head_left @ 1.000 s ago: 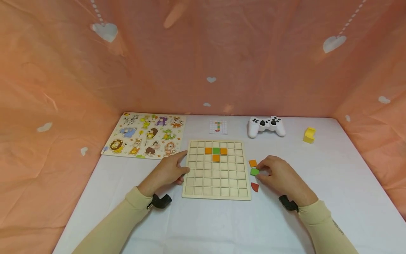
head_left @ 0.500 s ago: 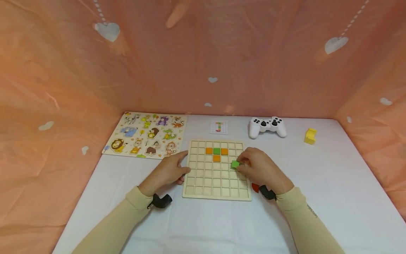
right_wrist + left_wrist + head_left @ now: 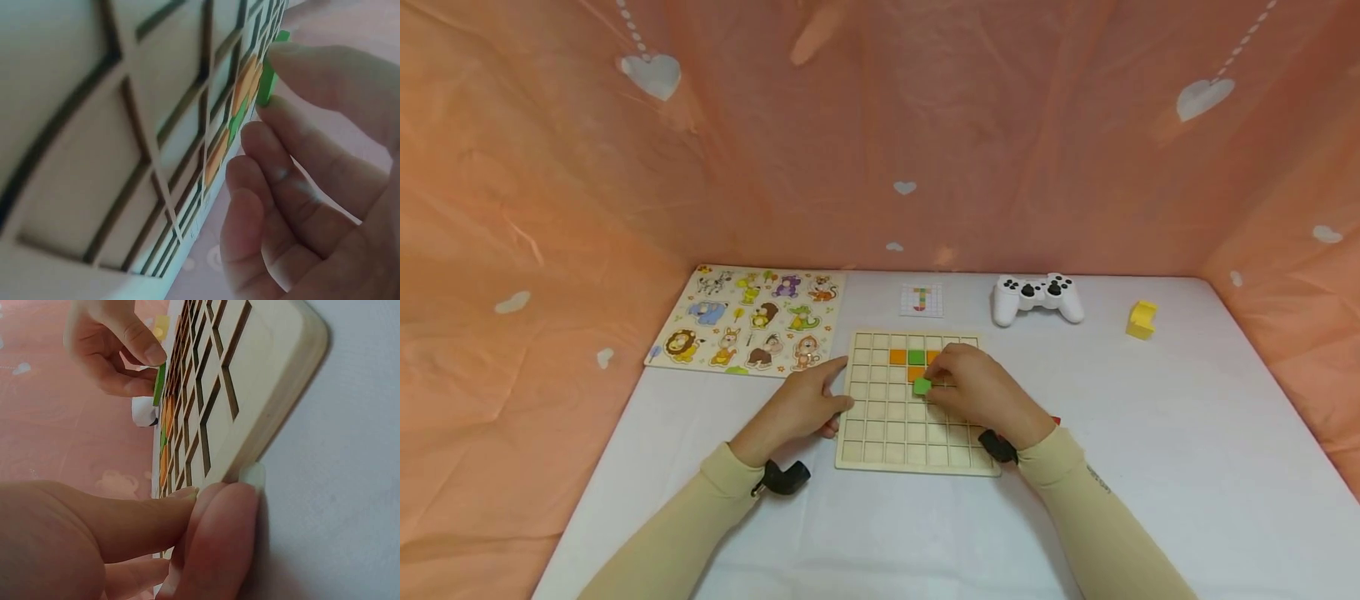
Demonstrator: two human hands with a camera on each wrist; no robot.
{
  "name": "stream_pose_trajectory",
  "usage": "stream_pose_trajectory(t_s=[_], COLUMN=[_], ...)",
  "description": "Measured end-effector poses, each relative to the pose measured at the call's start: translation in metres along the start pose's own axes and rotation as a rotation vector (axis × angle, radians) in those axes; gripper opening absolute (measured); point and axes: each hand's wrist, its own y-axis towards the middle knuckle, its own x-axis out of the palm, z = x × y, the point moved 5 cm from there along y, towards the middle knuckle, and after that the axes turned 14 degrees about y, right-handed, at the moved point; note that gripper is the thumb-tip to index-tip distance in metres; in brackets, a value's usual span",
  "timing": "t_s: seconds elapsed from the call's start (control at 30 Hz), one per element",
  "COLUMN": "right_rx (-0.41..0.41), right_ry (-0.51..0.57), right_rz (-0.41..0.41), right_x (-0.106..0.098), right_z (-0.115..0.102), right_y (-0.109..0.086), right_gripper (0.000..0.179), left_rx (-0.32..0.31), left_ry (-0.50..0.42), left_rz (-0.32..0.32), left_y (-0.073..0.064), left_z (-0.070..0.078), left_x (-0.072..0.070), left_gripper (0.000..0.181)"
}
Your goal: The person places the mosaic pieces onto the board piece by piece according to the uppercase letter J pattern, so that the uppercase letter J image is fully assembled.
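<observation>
Nearest, two cream-sleeved forearms reach over the white tabletop [image 3: 1150, 433]. Left of them, the left hand [image 3: 797, 408] lies flat with relaxed fingers [image 3: 212, 550] pressed against the left edge of the wooden grid board [image 3: 880, 433], holding nothing. Over the board's middle, the right hand [image 3: 973, 390] pinches a green square tile [image 3: 922, 385] between thumb and fingertips [image 3: 325, 69], tilted just above the cells and right beneath an orange tile [image 3: 916, 372]. One row farther sit another orange tile [image 3: 897, 357] and a green tile [image 3: 916, 357] side by side in their cells. A sliver of red [image 3: 1056, 421] peeks out beside the right wrist. Beyond the board lie an animal puzzle [image 3: 748, 321] at left, a small pattern card [image 3: 921, 300], a white game controller [image 3: 1037, 297] and a yellow block [image 3: 1141, 320] at right, before the pink curtain [image 3: 880, 125].
</observation>
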Motion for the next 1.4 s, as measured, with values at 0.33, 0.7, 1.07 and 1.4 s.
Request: stream_pose_trajectory(t_s=[0.33, 0.7, 1.07, 1.4], right_rx=[-0.006, -0.010, -0.005, -0.019], right_ry=[-0.015, -0.062, -0.071, -0.079], right_rz=[-0.036, -0.027, -0.028, -0.026], right_x=[0.012, 0.011, 0.012, 0.010], right_z=[-0.003, -0.006, -0.007, -0.007], right_y=[0.003, 0.001, 0.002, 0.001], right_gripper=[0.017, 0.017, 0.019, 0.021], left_rx=[-0.004, 0.012, 0.019, 0.024], left_ry=[-0.006, 0.017, 0.011, 0.024], left_rz=[-0.001, 0.005, 0.000, 0.000], left_y=[0.000, 0.001, 0.001, 0.000], left_z=[0.000, -0.001, -0.001, -0.001], left_x=[0.000, 0.000, 0.000, -0.001], left_gripper=[0.080, 0.079, 0.079, 0.079])
